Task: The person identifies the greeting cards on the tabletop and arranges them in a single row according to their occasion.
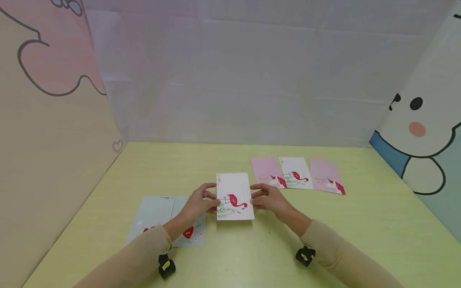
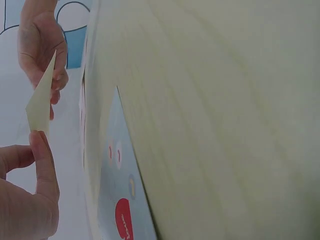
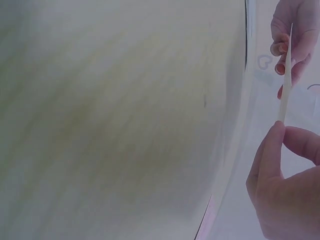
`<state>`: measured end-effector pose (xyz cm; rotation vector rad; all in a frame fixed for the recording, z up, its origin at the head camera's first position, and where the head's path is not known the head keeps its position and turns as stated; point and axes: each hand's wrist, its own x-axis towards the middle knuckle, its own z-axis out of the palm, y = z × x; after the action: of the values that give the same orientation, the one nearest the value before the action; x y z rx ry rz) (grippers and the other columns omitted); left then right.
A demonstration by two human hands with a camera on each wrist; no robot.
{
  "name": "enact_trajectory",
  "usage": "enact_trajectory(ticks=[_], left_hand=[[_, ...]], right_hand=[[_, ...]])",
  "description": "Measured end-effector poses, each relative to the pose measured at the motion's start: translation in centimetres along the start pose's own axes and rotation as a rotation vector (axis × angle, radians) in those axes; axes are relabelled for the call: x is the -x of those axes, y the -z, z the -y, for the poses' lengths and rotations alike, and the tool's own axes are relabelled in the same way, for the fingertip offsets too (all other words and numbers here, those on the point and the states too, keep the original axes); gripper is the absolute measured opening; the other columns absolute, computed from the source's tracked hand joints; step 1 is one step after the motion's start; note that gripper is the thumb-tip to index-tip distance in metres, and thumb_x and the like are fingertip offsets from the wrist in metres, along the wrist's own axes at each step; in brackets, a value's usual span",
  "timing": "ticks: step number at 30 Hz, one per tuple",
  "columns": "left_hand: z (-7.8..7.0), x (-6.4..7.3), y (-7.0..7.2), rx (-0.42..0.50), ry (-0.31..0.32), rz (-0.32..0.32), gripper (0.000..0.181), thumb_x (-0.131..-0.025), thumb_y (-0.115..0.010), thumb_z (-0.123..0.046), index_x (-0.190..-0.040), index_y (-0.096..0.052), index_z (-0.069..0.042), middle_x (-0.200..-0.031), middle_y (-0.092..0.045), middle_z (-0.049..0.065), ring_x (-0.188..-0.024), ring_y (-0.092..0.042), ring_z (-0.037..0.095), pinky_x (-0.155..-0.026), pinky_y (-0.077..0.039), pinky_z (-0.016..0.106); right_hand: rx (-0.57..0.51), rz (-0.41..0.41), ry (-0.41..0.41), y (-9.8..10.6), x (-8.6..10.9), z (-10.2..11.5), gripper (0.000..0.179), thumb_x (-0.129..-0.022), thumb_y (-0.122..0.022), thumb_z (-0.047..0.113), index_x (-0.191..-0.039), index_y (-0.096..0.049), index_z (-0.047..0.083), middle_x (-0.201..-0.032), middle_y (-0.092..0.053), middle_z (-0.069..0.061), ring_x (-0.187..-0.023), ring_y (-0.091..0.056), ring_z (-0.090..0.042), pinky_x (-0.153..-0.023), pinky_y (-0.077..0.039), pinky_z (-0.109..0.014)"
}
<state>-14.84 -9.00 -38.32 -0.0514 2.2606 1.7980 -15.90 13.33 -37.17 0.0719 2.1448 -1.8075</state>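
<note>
A white card with a red flamingo and green leaves (image 1: 234, 196) is held up above the table between both hands. My left hand (image 1: 199, 202) pinches its left edge between thumb and fingers. The opposite edge is pinched by my right hand (image 1: 271, 200). From the left wrist view the card (image 2: 40, 102) appears nearly edge-on, clear of the tabletop, with the left hand (image 2: 30, 192) at its near end. The right wrist view likewise shows the card (image 3: 286, 90) as a thin sliver, gripped by the right hand (image 3: 285, 180).
Light blue cards with red hearts (image 1: 153, 212) lie at the left, partly under my left forearm. Behind the right hand lie a pink unicorn card (image 1: 264, 170), another flamingo card (image 1: 293, 168) and a second pink card (image 1: 325, 172). Walls border the yellow table (image 1: 245, 260).
</note>
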Motion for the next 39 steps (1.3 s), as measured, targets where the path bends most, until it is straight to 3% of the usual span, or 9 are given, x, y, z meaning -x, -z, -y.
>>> enact_trajectory(ticks=[9, 18, 39], left_hand=[[-0.1, 1.7, -0.2, -0.090, -0.049, 0.064, 0.061, -0.079, -0.066, -0.008, -0.131, -0.035, -0.005, -0.081, -0.056, 0.008, -0.057, -0.059, 0.020, -0.057, -0.052, 0.031], [0.4, 2.4, 0.1, -0.186, -0.103, 0.131, 0.060, -0.077, -0.067, -0.007, -0.128, -0.037, 0.002, -0.072, -0.057, 0.005, -0.054, -0.058, 0.019, -0.053, -0.051, 0.030], [1.0, 3.0, 0.5, -0.429, -0.048, 0.180, 0.062, -0.076, -0.070, -0.015, -0.126, -0.039, 0.004, -0.067, -0.057, 0.000, -0.052, -0.054, 0.015, -0.047, -0.045, 0.027]], right_hand=[[0.070, 0.020, -0.017, -0.1, 1.2, -0.9, 0.041, -0.077, -0.062, -0.005, -0.116, -0.051, -0.002, -0.088, -0.056, -0.012, -0.072, -0.057, -0.020, -0.068, -0.051, -0.032], [0.121, 0.072, -0.034, -0.1, 2.1, -1.6, 0.040, -0.077, -0.063, -0.002, -0.115, -0.050, -0.003, -0.087, -0.055, -0.011, -0.072, -0.057, -0.020, -0.068, -0.051, -0.032], [0.163, 0.178, -0.046, -0.3, 2.5, -2.2, 0.039, -0.079, -0.062, 0.001, -0.115, -0.049, -0.005, -0.084, -0.056, -0.009, -0.071, -0.057, -0.018, -0.068, -0.051, -0.031]])
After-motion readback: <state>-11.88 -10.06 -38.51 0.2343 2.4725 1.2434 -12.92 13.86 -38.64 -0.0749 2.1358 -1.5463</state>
